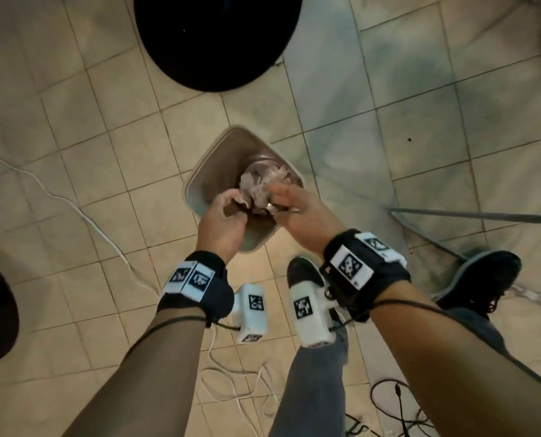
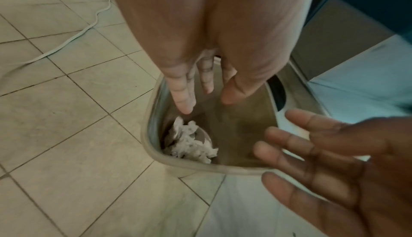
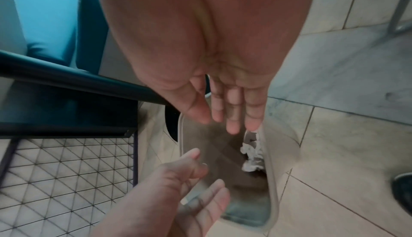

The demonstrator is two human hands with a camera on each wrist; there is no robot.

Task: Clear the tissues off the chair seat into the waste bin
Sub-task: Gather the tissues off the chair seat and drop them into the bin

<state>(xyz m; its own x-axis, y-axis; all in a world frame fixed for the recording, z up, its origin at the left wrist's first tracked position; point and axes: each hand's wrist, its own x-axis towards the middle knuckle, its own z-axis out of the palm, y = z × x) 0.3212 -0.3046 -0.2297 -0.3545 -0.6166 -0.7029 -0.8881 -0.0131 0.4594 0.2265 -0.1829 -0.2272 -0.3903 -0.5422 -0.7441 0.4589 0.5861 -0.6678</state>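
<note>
Both hands over the beige waste bin [image 1: 196, 181] on the tiled floor [image 1: 89, 152]. Left hand [image 1: 223, 220] empty, fingers loosely apart. Right hand [image 1: 297, 209] empty, fingers straight and spread. Crumpled white tissues [image 2: 189, 143] at the bottom of the bin, below both palms, touching neither.

left hand [image 1: 223, 217]: empty, fingers loose, pointing down | right hand [image 1: 297, 209]: empty, fingers straight, palms facing
</note>
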